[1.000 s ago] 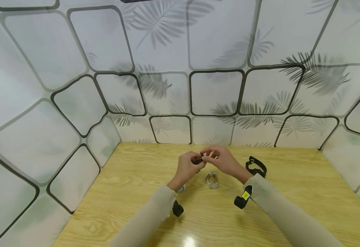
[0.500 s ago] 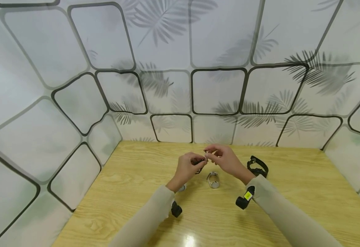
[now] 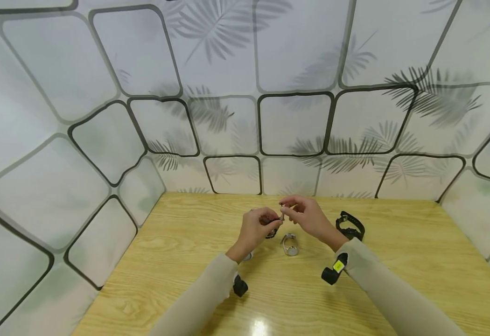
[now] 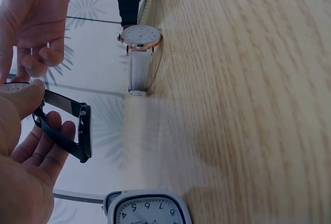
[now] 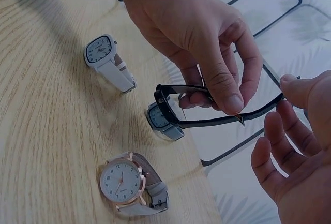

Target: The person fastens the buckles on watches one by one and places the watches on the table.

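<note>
Above the table, my left hand (image 3: 254, 229) grips a black wristwatch (image 5: 166, 109), thumb and fingers on its strap near the buckle. My right hand (image 3: 305, 219) pinches the free strap end between thumb and forefinger, its other fingers loosely bent in the right wrist view. The strap runs between both hands as a narrow loop, and the watch face is turned away in the right wrist view. In the left wrist view the dark case stands edge-on. Below the hands, a rose-gold watch (image 5: 121, 180) with a pale strap rests on the wood.
A white square watch (image 5: 101, 50) lies near the left forearm. Partly behind the held watch is a grey-blue square watch (image 5: 168, 125). A black chunky watch (image 3: 350, 226) sits by the right wrist. A patterned wall covering (image 3: 295, 126) rises behind the table (image 3: 178, 233).
My right hand has shifted slightly right, away from the left fingertips, with the strap end in its pinch. More of the held watch shows below my left fingers.
</note>
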Motion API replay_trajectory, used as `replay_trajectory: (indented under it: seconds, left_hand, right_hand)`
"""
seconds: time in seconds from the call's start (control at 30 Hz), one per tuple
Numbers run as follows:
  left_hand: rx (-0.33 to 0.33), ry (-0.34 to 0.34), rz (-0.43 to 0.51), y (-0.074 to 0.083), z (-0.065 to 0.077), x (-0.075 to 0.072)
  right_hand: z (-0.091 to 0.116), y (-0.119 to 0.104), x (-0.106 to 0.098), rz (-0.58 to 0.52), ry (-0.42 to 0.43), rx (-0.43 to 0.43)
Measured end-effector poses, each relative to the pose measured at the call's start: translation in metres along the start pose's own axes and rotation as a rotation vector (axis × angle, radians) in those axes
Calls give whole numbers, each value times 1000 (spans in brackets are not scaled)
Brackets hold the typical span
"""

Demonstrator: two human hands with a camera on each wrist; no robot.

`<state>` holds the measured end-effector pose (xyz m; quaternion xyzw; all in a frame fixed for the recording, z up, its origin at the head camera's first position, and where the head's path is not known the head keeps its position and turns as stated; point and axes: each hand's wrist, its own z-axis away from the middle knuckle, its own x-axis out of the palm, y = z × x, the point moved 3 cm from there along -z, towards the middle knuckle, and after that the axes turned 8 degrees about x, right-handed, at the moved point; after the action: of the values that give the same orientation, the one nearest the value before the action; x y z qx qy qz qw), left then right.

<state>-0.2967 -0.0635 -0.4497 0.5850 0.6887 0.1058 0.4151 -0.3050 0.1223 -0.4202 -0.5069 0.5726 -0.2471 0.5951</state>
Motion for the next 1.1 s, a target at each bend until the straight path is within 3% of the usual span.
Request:
replay_trajectory:
  seconds: [0.57, 1.1]
  left_hand:
    - [64, 1, -18, 1, 0, 2]
    - [71, -35, -57, 5, 1, 1]
  right_hand:
    - [0, 2, -3, -50, 20, -5]
    - [2, 2, -3, -95, 9, 5]
